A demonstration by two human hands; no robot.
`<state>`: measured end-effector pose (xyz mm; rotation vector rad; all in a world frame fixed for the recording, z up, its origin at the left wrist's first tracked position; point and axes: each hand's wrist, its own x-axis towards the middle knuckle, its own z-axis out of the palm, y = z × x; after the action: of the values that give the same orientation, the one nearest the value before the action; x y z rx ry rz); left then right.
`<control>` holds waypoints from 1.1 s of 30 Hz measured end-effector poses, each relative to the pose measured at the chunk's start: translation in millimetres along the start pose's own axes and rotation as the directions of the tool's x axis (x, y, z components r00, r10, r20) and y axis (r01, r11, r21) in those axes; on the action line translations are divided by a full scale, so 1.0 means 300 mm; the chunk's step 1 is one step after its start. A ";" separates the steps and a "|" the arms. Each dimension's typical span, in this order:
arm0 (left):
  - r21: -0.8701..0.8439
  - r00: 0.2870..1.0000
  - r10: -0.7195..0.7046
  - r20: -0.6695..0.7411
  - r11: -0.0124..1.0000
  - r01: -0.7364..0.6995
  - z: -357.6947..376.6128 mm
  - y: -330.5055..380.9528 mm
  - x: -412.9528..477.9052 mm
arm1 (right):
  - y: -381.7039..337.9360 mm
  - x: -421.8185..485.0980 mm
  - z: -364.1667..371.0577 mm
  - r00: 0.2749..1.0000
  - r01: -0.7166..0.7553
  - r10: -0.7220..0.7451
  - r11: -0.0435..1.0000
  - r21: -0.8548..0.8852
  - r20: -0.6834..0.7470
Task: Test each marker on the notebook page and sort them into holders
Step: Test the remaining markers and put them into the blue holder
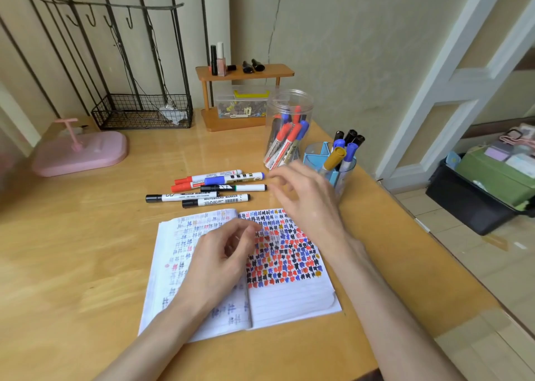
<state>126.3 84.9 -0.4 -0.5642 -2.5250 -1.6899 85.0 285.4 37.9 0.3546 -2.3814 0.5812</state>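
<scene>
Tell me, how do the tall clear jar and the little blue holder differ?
The clear jar is taller than the blue holder. The jar is one open space, while the holder has blue dividers forming compartments. The jar holds mostly red- and blue-capped markers, while the holder holds black, blue and one mustard-capped. Both stand upright on the table, side by side, with markers cap up.

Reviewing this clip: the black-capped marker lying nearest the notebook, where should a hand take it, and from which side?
Pinch the black-capped marker at its white mid-barrel, from above on the notebook side. It lies flat, left to right, with another marker close behind but a strip of table in front, so that side is freer. The right hand hovers nearest.
</scene>
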 end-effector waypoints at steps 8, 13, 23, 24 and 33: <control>-0.050 0.992 -0.114 -0.055 0.993 0.111 -0.014 -0.047 0.031 | -0.007 0.065 0.202 0.903 -0.081 0.073 0.997 0.003 0.424; -0.072 0.992 -0.108 -0.065 0.992 0.103 -0.016 -0.046 0.031 | -0.032 0.083 0.233 0.881 -0.127 0.133 0.991 -0.044 0.454; 0.108 0.974 0.157 -0.163 0.984 -0.141 -0.027 -0.028 0.015 | -0.042 -0.044 -0.024 0.834 -0.551 0.383 0.554 0.624 0.397; 0.156 0.971 0.194 -0.140 0.973 -0.172 -0.024 -0.024 0.010 | -0.044 -0.060 -0.053 0.823 -0.561 0.417 0.494 0.664 0.386; 0.342 0.965 0.261 -0.025 0.909 -0.237 -0.013 -0.042 -0.001 | -0.073 -0.166 -0.103 0.739 -0.576 0.552 0.220 0.787 0.387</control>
<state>122.0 77.1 -10.1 -0.7411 -2.4838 -1.1395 147.6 286.6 33.6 -0.1595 -1.9262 2.2304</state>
